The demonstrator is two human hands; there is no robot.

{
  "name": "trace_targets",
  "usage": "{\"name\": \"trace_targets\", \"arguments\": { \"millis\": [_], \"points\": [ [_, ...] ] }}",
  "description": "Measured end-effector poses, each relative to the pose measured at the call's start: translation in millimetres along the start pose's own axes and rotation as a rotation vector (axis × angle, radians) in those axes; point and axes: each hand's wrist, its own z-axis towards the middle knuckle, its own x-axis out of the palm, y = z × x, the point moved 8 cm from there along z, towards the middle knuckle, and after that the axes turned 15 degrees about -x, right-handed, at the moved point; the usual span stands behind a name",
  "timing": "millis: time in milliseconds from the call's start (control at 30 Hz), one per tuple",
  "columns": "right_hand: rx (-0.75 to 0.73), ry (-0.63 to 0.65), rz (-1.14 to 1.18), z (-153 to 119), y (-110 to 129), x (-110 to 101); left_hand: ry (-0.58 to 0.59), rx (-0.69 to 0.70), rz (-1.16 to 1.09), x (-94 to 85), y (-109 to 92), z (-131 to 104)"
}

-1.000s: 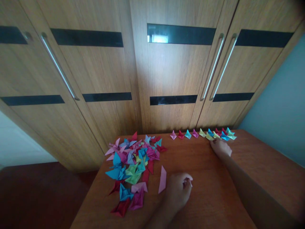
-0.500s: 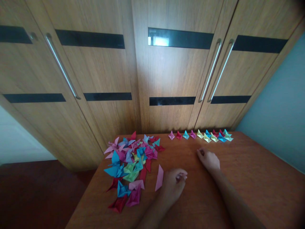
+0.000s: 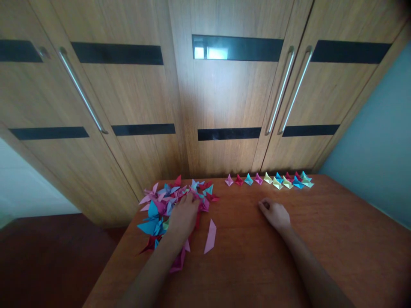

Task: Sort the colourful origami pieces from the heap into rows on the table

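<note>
Head view | forward, downward | above tabletop (image 3: 244, 256) | faces wardrobe doors (image 3: 224, 96)

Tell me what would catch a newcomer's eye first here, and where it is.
The bright, jumbled heap of folded paper on the left of the table comes first, with the left hand at its middle. Next is the tidy line of small folded pieces along the far edge, doubled toward the right. Behind both rise wooden doors with black bands.
</note>
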Motion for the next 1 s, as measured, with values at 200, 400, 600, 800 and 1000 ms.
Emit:
{"name": "trace_targets", "arguments": {
  "millis": [200, 400, 600, 800, 1000],
  "points": [
    [0.005, -0.002, -0.006, -1, 3, -3, -0.007, -0.001, 0.076, 6.2, 1, 0],
    [-0.008, 0.007, -0.004, -1, 6, -4, -0.012, 0.0, 0.037, 0.9, 2, 0],
    [-0.003, 0.035, 0.022, 0, 4, -5, -0.105, -0.019, -0.254, -18.2, 6, -4],
    [-0.263, 0.062, 0.483, -6, 52, 3, 0.076, -0.004, -0.931, 0.8, -37, -22],
    [-0.451, 0.128, 0.791, -19, 103, 3, 0.147, -0.09, -1.085, 46.1, -83, -33]
  ]
}}
